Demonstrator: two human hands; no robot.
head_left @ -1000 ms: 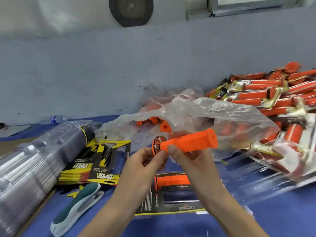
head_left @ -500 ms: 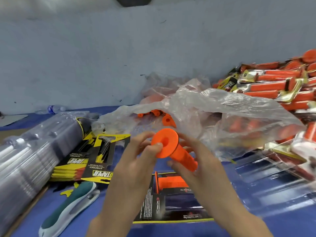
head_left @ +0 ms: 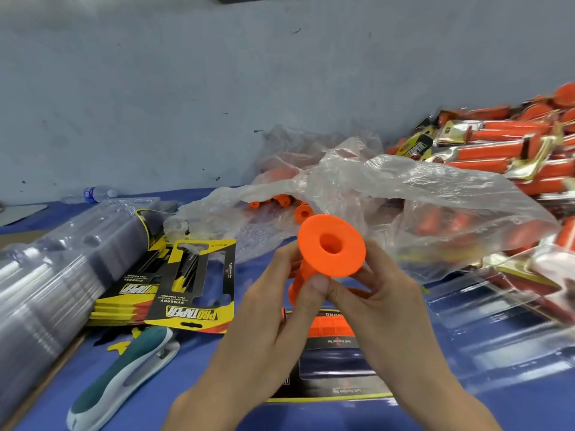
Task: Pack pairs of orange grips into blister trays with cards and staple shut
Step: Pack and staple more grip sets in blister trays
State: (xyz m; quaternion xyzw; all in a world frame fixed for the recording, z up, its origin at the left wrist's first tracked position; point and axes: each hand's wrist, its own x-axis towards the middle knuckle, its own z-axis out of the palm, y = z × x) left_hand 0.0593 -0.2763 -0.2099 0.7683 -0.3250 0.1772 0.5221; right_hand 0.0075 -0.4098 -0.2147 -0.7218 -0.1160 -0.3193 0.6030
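Item: one orange grip, held just above the open blister tray, flange end tipped toward the camera, probably so the bore can be checked before seating. Left hand and right hand both curl fingers and thumbs round the shaft under the flange, pinching it from either side. A seated grip fills the tray's far pocket and the near pocket appears unfilled. Left of the tray lie the stapler and cards, behind it the plastic bag of loose grips, likely placed within reach.
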